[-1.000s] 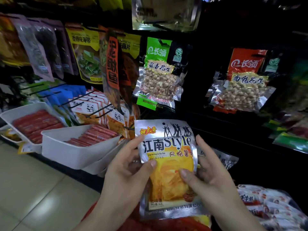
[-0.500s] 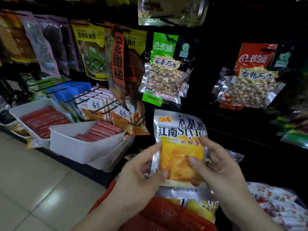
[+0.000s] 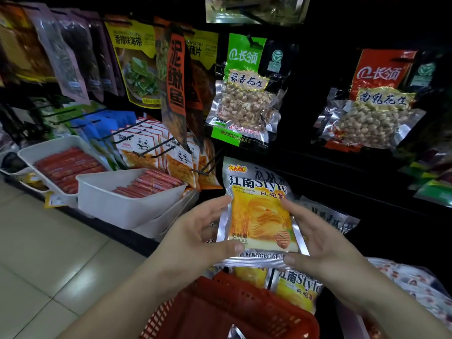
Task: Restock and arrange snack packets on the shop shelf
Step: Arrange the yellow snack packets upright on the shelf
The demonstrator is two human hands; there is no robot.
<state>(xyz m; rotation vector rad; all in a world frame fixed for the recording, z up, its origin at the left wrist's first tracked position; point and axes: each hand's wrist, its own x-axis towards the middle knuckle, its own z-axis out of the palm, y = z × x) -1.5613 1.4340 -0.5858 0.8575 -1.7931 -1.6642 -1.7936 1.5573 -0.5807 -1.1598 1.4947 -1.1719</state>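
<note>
I hold a silver and yellow chip packet (image 3: 260, 211) upright in front of the dark lower shelf. My left hand (image 3: 195, 237) grips its left edge and bottom, thumb across the lower seam. My right hand (image 3: 320, 243) grips its right edge. Below the packet a red basket (image 3: 234, 307) holds more of the same chip packets (image 3: 297, 291). Behind my right hand, similar silver packets (image 3: 327, 216) lie on the dark shelf.
Peanut packets, one green (image 3: 244, 94) and one red (image 3: 376, 101), hang on pegs above. Panda-print packets (image 3: 144, 148) hang on black hooks at left. Two white tubs (image 3: 122, 204) of red sausages jut out over the tiled floor (image 3: 49, 253). Wrapped snacks (image 3: 415, 285) lie at lower right.
The packet has moved up and away from me toward the shelf, and both hands have slid down to its lower edges. The red basket has come into view.
</note>
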